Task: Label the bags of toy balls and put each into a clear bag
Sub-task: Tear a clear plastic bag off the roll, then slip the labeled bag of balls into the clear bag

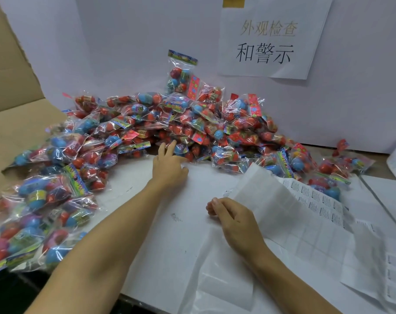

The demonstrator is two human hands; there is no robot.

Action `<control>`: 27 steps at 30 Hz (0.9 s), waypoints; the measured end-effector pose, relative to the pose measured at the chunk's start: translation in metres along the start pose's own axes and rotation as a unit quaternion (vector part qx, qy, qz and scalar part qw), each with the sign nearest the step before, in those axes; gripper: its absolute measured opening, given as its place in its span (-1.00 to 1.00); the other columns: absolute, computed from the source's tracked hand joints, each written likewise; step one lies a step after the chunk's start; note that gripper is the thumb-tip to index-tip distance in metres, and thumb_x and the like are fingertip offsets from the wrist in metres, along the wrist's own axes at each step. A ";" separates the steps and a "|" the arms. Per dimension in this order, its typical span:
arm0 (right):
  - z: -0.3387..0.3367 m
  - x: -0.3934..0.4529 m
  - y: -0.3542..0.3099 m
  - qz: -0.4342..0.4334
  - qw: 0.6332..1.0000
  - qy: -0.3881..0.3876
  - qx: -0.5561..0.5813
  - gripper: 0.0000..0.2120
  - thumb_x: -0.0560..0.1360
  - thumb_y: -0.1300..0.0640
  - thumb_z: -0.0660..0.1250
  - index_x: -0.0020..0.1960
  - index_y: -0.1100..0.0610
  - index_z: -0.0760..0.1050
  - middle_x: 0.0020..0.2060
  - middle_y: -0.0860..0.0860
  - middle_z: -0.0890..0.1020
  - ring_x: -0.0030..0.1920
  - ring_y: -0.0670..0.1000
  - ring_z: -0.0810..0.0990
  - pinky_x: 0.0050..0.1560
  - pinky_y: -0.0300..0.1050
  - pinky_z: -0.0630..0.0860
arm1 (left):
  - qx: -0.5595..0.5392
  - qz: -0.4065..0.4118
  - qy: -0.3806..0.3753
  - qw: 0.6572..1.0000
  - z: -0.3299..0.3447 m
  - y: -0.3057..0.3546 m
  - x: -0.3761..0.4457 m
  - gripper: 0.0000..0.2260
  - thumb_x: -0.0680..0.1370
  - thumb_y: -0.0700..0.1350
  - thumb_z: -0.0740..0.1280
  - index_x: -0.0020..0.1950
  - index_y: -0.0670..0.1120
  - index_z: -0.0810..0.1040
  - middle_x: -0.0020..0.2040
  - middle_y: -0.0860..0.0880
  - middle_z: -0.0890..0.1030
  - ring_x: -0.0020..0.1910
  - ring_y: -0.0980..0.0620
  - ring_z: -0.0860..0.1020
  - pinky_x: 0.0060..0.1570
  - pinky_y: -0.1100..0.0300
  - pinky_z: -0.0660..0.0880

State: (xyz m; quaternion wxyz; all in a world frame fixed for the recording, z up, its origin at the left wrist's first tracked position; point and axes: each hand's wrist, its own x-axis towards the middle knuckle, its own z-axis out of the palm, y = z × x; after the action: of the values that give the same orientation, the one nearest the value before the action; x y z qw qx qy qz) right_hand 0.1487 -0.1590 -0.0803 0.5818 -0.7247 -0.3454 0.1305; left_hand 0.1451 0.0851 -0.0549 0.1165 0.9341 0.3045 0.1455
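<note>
Left hand (168,165), fingers straight, reaches the near edge of the bag pile (169,125) heaped along the worktop (169,223) rear; right hand (233,219), loosely curled, rests beside label sheets (315,200).

Label sheet (315,198) print too small to read, and a blank backing sheet (272,200) covers its left part. Right hand (235,220) fingertips curl out of sight. Toy-ball bags (15,250) at the table's left edge are blurred and cropped.
</note>
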 end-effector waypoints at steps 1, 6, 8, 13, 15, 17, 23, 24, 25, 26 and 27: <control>0.000 0.000 0.000 0.002 1.000 0.001 0.003 -0.69 0.66 -0.02 0.24 -0.09 0.13 0.63 -0.17 -0.14 0.70 -0.08 -0.09 0.67 0.10 0.04 0.61 | 0.022 0.002 -0.012 1.000 -0.001 -0.001 0.003 -0.64 0.62 -0.03 0.32 0.43 0.07 0.56 0.69 -0.04 0.03 0.65 -0.17 -0.10 0.55 -0.20 0.07; 0.000 0.001 -0.001 0.013 1.000 0.003 0.011 -0.71 0.66 0.00 0.24 -0.11 0.07 0.64 -0.17 -0.12 0.71 -0.08 -0.07 0.68 0.12 0.05 0.60 | 0.074 0.021 0.052 0.996 -0.001 -0.010 0.005 -0.61 0.64 0.01 0.29 0.46 0.01 0.54 0.61 -0.02 0.31 0.61 -0.20 0.15 0.50 -0.14 0.17; 0.000 0.001 -0.003 0.019 1.000 0.004 0.013 -0.72 0.66 0.00 0.24 -0.12 0.06 0.64 -0.17 -0.12 0.71 -0.08 -0.07 0.68 0.12 0.04 0.61 | 0.045 0.076 0.168 0.982 -0.001 -0.009 -0.005 -0.74 0.58 -0.09 0.40 0.24 -0.11 0.70 0.36 -0.11 0.60 0.39 -0.24 0.44 0.33 -0.06 0.32; -0.001 0.001 -0.004 0.027 1.000 0.002 0.016 -0.73 0.65 0.00 0.24 -0.11 0.04 0.65 -0.18 -0.14 0.71 -0.10 -0.12 0.68 0.06 -0.15 0.62 | -0.087 0.163 0.312 0.932 -0.004 -0.008 -0.031 -0.88 0.45 -0.23 0.57 -0.16 -0.21 0.66 -0.13 -0.09 0.68 -0.06 -0.16 0.59 0.01 -0.02 0.54; -0.002 0.003 -0.003 0.036 0.999 0.009 0.036 -0.73 0.65 0.02 0.25 -0.10 0.08 0.65 -0.18 -0.10 0.72 -0.10 -0.11 0.69 0.04 -0.17 0.62 | -0.210 0.129 0.303 0.921 -0.005 0.000 -0.041 -0.86 0.49 -0.23 0.54 -0.13 -0.19 0.60 -0.12 -0.07 0.61 -0.15 -0.06 0.57 -0.14 0.17 0.54; -0.003 0.005 -0.003 0.049 0.996 0.021 0.070 -0.76 0.65 0.06 0.28 -0.09 0.12 0.65 -0.17 -0.04 0.72 -0.08 -0.06 0.70 0.03 -0.13 0.63 | -0.355 0.061 0.295 0.885 -0.010 0.010 -0.049 -0.86 0.53 -0.19 0.52 -0.05 -0.12 0.56 -0.10 -0.04 0.58 -0.17 0.04 0.56 -0.21 0.32 0.50; -0.010 0.010 -0.012 0.105 0.969 0.058 0.218 -0.78 0.57 -0.05 0.36 0.15 0.03 0.57 0.03 0.02 0.72 0.02 0.02 0.72 -0.03 -0.06 0.63 | -0.703 -0.131 0.046 0.697 -0.020 0.043 -0.073 -0.56 0.52 -0.22 0.50 0.32 -0.05 0.42 0.02 -0.15 0.62 -0.07 -0.07 0.67 -0.17 0.03 0.68; -0.011 0.011 -0.013 0.104 0.965 0.058 0.233 -0.71 0.54 -0.10 0.37 0.17 0.04 0.57 0.04 0.04 0.72 0.03 0.05 0.72 0.01 -0.01 0.64 | -0.714 -0.138 0.001 0.686 -0.015 0.047 -0.080 -0.57 0.51 -0.22 0.51 0.31 -0.11 0.45 0.05 -0.21 0.64 -0.04 -0.13 0.68 -0.10 -0.06 0.69; -0.013 0.011 -0.014 0.099 0.964 0.059 0.240 -0.64 0.50 -0.15 0.39 0.17 0.05 0.58 0.04 0.05 0.73 0.03 0.06 0.72 0.02 0.02 0.64 | -0.717 -0.134 -0.035 0.683 -0.011 0.049 -0.086 -0.59 0.48 -0.20 0.52 0.28 -0.18 0.50 0.06 -0.26 0.66 -0.02 -0.18 0.69 -0.05 -0.13 0.69; -0.014 0.011 -0.015 0.094 0.964 0.061 0.241 -0.59 0.45 -0.19 0.41 0.17 0.05 0.60 0.03 0.05 0.73 0.03 0.06 0.72 0.01 0.01 0.65 | -0.721 -0.122 -0.064 0.679 -0.007 0.052 -0.093 -0.62 0.45 -0.17 0.54 0.20 -0.24 0.56 0.04 -0.29 0.67 -0.03 -0.21 0.70 -0.07 -0.14 0.68; -0.015 0.011 -0.016 0.091 0.965 0.065 0.236 -0.56 0.41 -0.20 0.44 0.15 0.06 0.62 0.02 0.05 0.73 0.03 0.05 0.72 -0.02 -0.01 0.66 | -0.726 -0.110 -0.086 0.673 -0.005 0.054 -0.098 -0.65 0.41 -0.15 0.55 0.10 -0.28 0.61 0.00 -0.30 0.68 -0.07 -0.21 0.71 -0.14 -0.08 0.68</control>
State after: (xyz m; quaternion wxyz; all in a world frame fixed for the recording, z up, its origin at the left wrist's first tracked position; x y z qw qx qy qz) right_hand 0.1598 -0.1616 -0.0590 0.7434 -0.6017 -0.1993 0.2134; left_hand 0.0970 -0.0159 -0.0537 0.7991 0.5229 0.1920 0.2262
